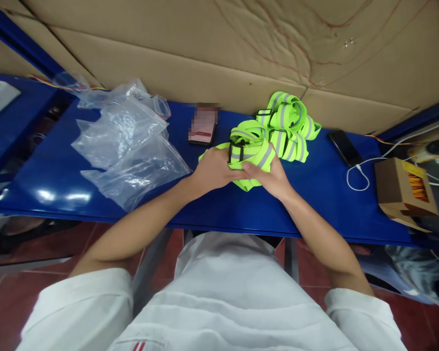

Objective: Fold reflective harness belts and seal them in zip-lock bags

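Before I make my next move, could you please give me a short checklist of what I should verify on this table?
1. Left hand and right hand both gripping the green strap bundle: ok.
2. Black buckle on the bundle visible: ok.
3. Held bundle separate from the green straps behind: cannot tell, they overlap in this view.
4. Plastic bags neatly stacked: not ok, they lie in a loose heap.
5. Black phone away from both hands: ok, it lies to the right.
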Demonstrator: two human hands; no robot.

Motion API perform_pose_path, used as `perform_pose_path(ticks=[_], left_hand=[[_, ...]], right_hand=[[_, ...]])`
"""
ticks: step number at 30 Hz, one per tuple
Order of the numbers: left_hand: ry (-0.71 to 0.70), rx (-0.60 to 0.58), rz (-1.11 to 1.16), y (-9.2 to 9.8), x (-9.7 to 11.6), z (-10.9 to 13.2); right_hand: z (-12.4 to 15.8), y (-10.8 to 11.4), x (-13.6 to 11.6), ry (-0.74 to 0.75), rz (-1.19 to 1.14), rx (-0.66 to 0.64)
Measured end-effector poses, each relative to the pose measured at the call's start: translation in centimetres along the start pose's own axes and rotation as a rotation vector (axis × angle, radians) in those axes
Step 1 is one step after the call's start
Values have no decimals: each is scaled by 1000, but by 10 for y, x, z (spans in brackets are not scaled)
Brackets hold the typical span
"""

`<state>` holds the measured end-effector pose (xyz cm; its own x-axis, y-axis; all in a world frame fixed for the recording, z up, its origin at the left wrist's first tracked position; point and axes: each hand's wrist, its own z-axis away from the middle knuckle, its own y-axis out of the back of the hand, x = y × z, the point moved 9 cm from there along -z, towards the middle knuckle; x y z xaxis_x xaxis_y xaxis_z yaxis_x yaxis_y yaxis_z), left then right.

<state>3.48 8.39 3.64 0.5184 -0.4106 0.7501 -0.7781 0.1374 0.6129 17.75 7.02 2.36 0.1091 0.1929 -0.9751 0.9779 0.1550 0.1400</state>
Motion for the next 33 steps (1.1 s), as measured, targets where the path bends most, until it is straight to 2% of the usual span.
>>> perform_pose_path(ticks=[3,6,8,10,12,14,15,17,19,21,23,25,29,31,33], left_hand=[[-57,-176,57,-6,9,-2],[-202,-326,210,-6,35,7],[-280,-352,226,4,52,19],[-295,-338,123,19,58,37],[-273,-277,-96,41,55,62],[-213,-80,-417,76,43,86],[-136,-18,-583,91,32,97],[19,-27,-784,108,5,117],[129,-16,-871,119,-18,130],[152,-23,-886,118,-32,135],[109,-83,-860,107,-35,136],[62,-131,-854,97,-31,135],[-2,-69,-871,97,-12,125],[-4,-73,-835,96,-13,116],[38,-94,-807,94,-23,105]], right_hand=[[1,-7,1,-57,-80,-117],[6,-9,-10,-47,-174,-179],[10,-4,-17,-28,-207,-171],[14,6,-16,-26,-205,-149],[17,19,-8,-44,-162,-114],[19,30,6,-86,-106,-78],[20,34,12,-108,-88,-65],[22,33,20,-137,-87,-61],[22,26,20,-143,-113,-74],[24,17,17,-144,-137,-96],[26,9,15,-146,-142,-114],[27,6,15,-153,-124,-125],[27,6,18,-174,-76,-142],[27,4,19,-178,-64,-159],[28,2,17,-160,-50,-181]])
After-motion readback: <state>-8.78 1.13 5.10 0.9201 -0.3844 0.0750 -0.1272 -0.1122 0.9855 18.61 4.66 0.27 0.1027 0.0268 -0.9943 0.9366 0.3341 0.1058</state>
